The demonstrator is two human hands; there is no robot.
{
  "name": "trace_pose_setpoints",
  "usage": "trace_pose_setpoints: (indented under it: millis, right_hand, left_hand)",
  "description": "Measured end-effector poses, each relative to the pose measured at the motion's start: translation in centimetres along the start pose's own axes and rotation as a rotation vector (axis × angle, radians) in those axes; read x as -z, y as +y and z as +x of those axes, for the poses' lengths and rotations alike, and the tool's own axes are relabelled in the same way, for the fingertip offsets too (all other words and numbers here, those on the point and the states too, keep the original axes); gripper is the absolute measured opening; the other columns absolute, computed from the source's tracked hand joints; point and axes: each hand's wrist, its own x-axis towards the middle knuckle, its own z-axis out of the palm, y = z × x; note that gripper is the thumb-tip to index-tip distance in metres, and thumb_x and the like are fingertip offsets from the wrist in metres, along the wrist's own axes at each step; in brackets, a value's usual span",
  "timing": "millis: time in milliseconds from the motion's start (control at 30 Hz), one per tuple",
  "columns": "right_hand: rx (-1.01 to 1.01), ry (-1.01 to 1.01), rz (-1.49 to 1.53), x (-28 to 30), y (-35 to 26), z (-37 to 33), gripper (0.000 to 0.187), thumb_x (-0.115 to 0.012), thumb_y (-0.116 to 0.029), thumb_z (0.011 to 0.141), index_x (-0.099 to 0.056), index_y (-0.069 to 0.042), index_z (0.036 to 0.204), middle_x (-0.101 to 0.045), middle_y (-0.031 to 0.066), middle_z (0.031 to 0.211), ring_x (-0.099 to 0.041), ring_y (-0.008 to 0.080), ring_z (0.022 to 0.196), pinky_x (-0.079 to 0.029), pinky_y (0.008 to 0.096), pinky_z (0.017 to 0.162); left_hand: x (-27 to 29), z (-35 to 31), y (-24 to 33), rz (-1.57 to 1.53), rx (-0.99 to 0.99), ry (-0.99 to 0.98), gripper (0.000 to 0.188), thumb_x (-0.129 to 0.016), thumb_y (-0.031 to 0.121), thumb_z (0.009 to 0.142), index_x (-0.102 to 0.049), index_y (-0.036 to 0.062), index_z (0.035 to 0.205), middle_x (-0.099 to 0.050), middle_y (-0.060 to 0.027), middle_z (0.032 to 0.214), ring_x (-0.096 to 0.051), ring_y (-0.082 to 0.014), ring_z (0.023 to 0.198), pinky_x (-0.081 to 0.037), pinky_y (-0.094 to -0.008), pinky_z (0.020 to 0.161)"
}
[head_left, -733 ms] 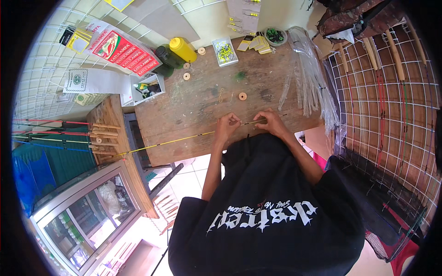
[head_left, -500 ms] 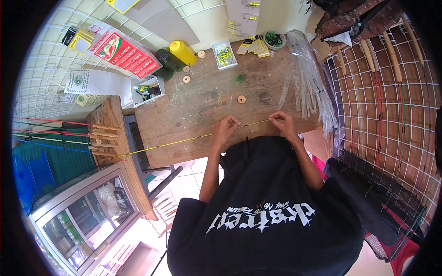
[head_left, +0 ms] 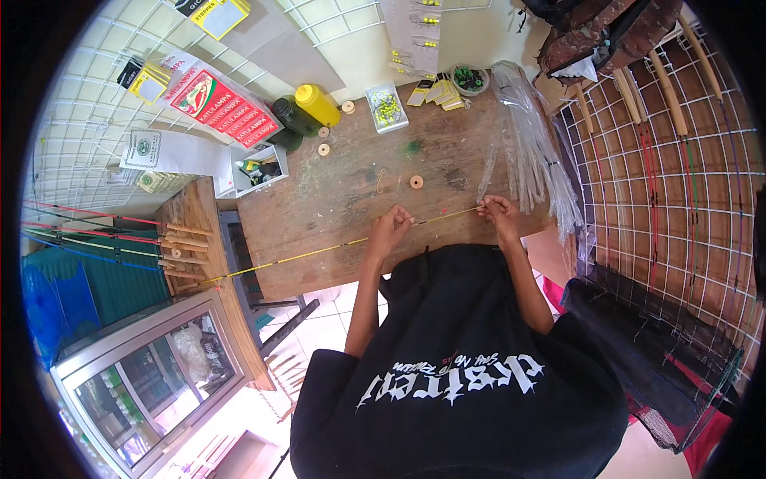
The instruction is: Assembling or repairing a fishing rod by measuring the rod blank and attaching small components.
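Note:
A thin yellow fishing rod point(head_left: 307, 254) with dark bands stretches across the wooden workbench, from its thick left end out to its slim tip on the right. My left hand point(head_left: 389, 231) is closed, thumb and fingertips pinched at the rod's middle stretch. Farther right, the fingers of my right hand point(head_left: 501, 217) pinch the rod near its thin tip. Whether a fine thread is also between my fingers is too small to tell. Just beyond the rod lie a small round wooden spool point(head_left: 416, 183) and a loop of yellowish cord point(head_left: 381, 180).
Along the back of the workbench point(head_left: 335, 191) stand a yellow squeeze bottle point(head_left: 317, 104), a dark bottle point(head_left: 294, 120), a white tray of yellow-green beads point(head_left: 388, 108) and a bowl point(head_left: 469, 79). Clear plastic sleeves point(head_left: 527, 152) hang over the right side. More rods point(head_left: 185, 239) rest at left.
My right hand has shifted slightly right along the rod toward its tip. The left hand stays near the same stretch of rod. The whole view has tilted a little.

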Motion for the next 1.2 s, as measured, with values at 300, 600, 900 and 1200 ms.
trace_pose_setpoints:
  millis: [300,600,900,1200]
  right_hand:
    - [-0.009,0.000,0.118,-1.1,-1.4,0.2,0.029,-0.066,-0.013,0.090,-0.055,0.003,0.113,-0.066,0.0159,0.101,-0.068,0.0206,0.083,-0.058,0.0313,0.076]
    - [-0.020,-0.009,0.191,-1.6,-3.0,0.2,0.037,-0.066,-0.009,0.089,-0.048,0.003,0.119,-0.064,0.0218,0.107,-0.069,0.0251,0.086,-0.060,0.0324,0.075]
    - [-0.036,-0.024,0.184,-1.9,-3.6,0.2,0.037,-0.066,-0.011,0.089,-0.049,0.000,0.120,-0.065,0.0214,0.106,-0.069,0.0249,0.088,-0.059,0.0325,0.076]
    - [-0.046,-0.029,0.197,-1.9,-3.7,0.4,0.037,-0.066,-0.011,0.089,-0.049,-0.001,0.121,-0.065,0.0208,0.106,-0.068,0.0254,0.089,-0.059,0.0328,0.076]
  left_hand:
    - [1.0,-0.1,-1.2,-0.035,-0.009,-0.067,0.021,-0.072,0.021,0.082,-0.069,0.0012,0.089,-0.067,-0.0118,0.077,-0.062,-0.0181,0.071,-0.048,-0.0321,0.067]
    - [1.7,0.2,0.5,0.010,0.025,-0.085,0.018,-0.074,0.017,0.080,-0.070,0.0021,0.088,-0.067,-0.0126,0.079,-0.063,-0.0187,0.070,-0.048,-0.0321,0.067]
    - [2.1,-0.1,0.4,0.055,0.026,-0.033,0.018,-0.074,0.018,0.079,-0.068,0.0027,0.086,-0.059,-0.0072,0.069,-0.051,-0.0128,0.061,-0.042,-0.0283,0.058]
    - [4.7,-1.0,-1.6,0.007,0.010,0.200,0.015,-0.074,0.015,0.080,-0.067,0.0020,0.084,-0.057,-0.0054,0.067,-0.045,-0.0109,0.059,-0.038,-0.0272,0.055]
